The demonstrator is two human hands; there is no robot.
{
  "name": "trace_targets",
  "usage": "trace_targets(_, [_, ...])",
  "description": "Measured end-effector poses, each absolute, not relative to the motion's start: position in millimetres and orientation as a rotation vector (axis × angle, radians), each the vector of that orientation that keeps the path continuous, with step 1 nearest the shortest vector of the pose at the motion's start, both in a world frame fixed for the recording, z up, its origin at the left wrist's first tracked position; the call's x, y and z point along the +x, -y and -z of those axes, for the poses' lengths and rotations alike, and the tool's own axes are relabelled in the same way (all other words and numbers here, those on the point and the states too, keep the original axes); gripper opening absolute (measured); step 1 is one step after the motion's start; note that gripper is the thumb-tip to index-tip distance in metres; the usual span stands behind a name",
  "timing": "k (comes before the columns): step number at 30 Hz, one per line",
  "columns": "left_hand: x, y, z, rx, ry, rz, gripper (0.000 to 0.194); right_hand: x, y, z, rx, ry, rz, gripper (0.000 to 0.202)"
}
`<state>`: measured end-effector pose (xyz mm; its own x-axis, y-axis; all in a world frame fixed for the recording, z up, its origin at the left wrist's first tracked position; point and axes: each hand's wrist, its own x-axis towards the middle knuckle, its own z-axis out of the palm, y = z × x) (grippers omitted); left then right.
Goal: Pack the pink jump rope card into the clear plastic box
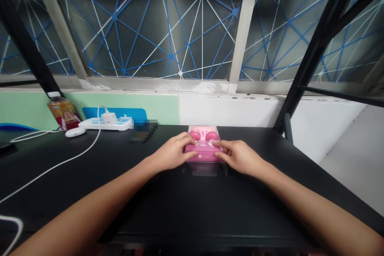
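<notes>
A small pink box (207,157) lies on the black desk (192,204), with a clear window at its far end that shows pink rounded items (204,134) inside. My left hand (173,152) grips the box's left side, thumb at the near edge and fingers over the top. On the right side, my right hand (240,156) pinches the near corner between thumb and index finger. A clear, shiny flap (204,169) lies on the desk at the near side of the box.
Back left stand a bottle (63,110) with a white cap and a white power strip (121,125) with a plugged-in charger (109,118). Beside them sits a white oval case (75,132). A white cable (69,160) crosses the desk's left. Black frame posts (312,60) rise near the window.
</notes>
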<state>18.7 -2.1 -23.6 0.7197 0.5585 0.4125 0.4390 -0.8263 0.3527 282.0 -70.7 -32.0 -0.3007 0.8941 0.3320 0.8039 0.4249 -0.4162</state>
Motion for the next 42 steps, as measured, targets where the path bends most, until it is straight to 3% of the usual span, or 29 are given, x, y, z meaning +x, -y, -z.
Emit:
trace_targets(3, [14.0, 3.5, 15.6, 2.634, -0.788, -0.637, 0.034, 287.5, 73.5, 23.6, -1.393, 2.233, -0.42, 0.042])
trace_targets(8, [6.9, -1.7, 6.6, 2.421, -0.662, -0.382, 0.055, 299.8, 70.8, 19.6, -1.24, 2.35, -0.815, 0.068])
trace_targets(13, [10.3, -3.2, 16.1, 2.593, -0.709, -0.552, 0.039, 290.2, 65.1, 35.1, -1.447, 2.265, -0.154, 0.043])
trace_targets(17, [13.8, -0.6, 22.1, 2.7, -0.724, -0.633, 0.035, 279.9, 68.2, 39.4, -1.322, 2.291, 0.199, 0.036])
trace_targets(21, [13.5, -1.1, 22.3, 2.718, -0.735, -0.624, 0.036, 274.8, 71.4, 37.0, -1.176, 2.373, 0.206, 0.019])
trace_targets(25, [13.8, -4.2, 24.2, 2.736, -0.739, -0.625, 0.036, 275.6, 73.4, 36.1, -1.121, 2.476, 0.17, 0.014])
trace_targets(30, [14.9, -6.4, 26.8, 2.737, -0.731, -0.623, 0.035, 280.2, 75.9, 34.5, -1.152, 2.56, 0.127, 0.038])
trace_targets(37, [15.6, 1.4, 20.0, 2.688, -0.7, -0.599, 0.032, 275.2, 74.8, 32.2, -1.203, 2.426, 0.133, 0.009])
trace_targets(42, [16.5, 5.1, 17.9, 2.691, -0.739, -0.627, 0.034, 278.3, 70.9, 33.0, -1.096, 2.29, -0.071, 0.025])
